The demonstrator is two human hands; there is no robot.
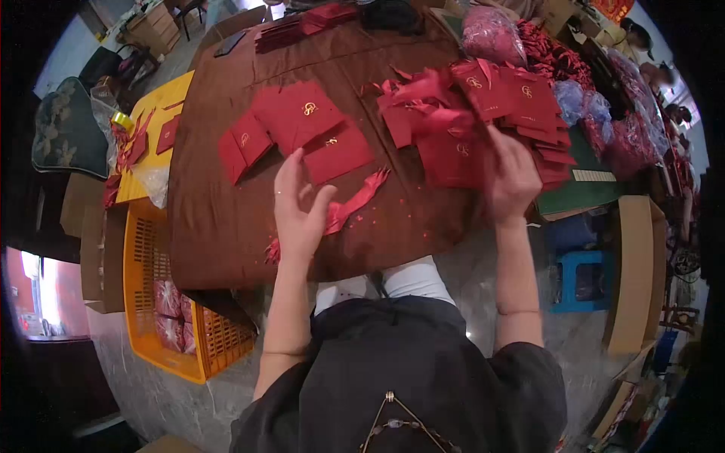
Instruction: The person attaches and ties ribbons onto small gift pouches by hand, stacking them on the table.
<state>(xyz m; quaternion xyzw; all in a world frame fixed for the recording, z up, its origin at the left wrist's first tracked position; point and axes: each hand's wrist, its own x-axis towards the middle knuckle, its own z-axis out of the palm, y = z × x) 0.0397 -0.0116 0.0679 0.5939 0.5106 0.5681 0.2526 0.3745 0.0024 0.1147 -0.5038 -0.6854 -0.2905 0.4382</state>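
My left hand (297, 208) is over the near part of the table, fingers apart and holding nothing. Just ahead of it several flat red gift bags (297, 113) with gold lettering lie overlapping. Close by its thumb stretches a red ribbon strip (356, 202) with frayed ends. On the right, my right hand (515, 175) is closed at the edge of a red gift bag (453, 160) with trailing ribbon; this part is blurred by motion. Beyond that hand lies a pile of similar red gift bags (529, 98), some with ribbons.
The table has a brown cloth (219, 219) with red scraps. A yellow crate (200, 362) with wrapped red packs stands left below. Plastic-wrapped red bundles (492, 36) are at the back right. A blue stool (580, 279) and a cardboard box (634, 272) stand at right.
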